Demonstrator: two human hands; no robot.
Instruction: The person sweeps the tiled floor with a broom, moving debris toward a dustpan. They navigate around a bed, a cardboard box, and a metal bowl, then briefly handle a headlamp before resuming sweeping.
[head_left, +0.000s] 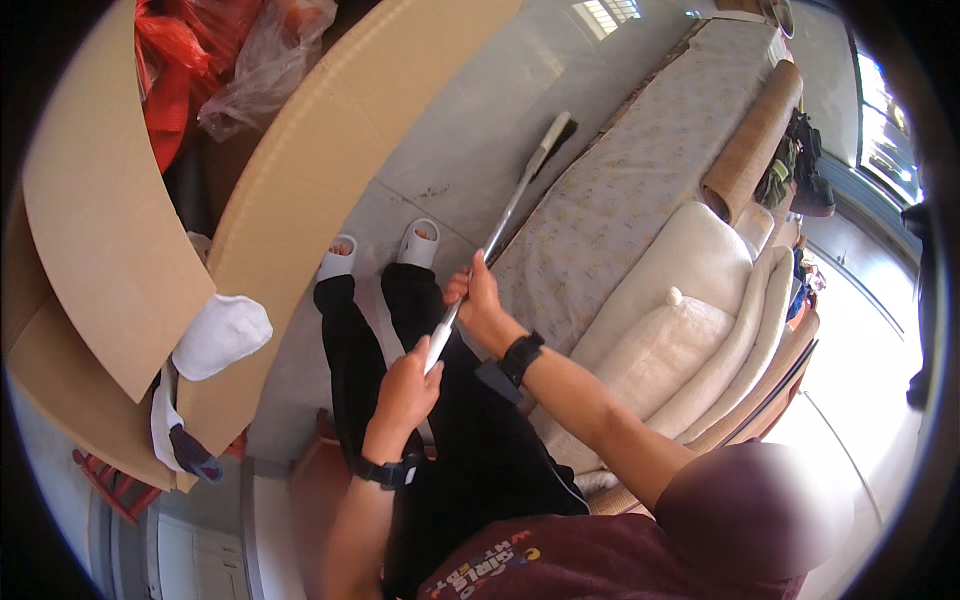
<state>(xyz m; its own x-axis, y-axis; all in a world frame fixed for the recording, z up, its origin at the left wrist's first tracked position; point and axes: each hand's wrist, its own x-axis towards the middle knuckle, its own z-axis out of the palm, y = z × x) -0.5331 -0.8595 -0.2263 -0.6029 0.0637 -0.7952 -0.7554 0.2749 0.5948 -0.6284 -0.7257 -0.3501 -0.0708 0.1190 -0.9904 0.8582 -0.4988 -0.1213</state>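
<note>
Both my hands are wrapped around a long-handled brush (508, 215), which slants away from me toward the upper right. My left hand (405, 388) grips the white end of the handle, close to my body. Further up, my right hand (482, 300) closes around the handle near the start of its bare metal shaft. A narrow pale brush head (548, 145) with dark bristles is at the far end, over the grey tiled floor (440, 150) beside the patterned mattress (640, 160). Whether the bristles touch the floor, I cannot tell.
At left a large cardboard box (330, 110) has its flaps spread, with red and clear plastic bags (265, 75) inside. White cloth (222, 337) hangs over a flap. Cream cushions (650, 330) and a rolled brown mat (755, 135) lie at right. A red stool (115, 485) stands lower left.
</note>
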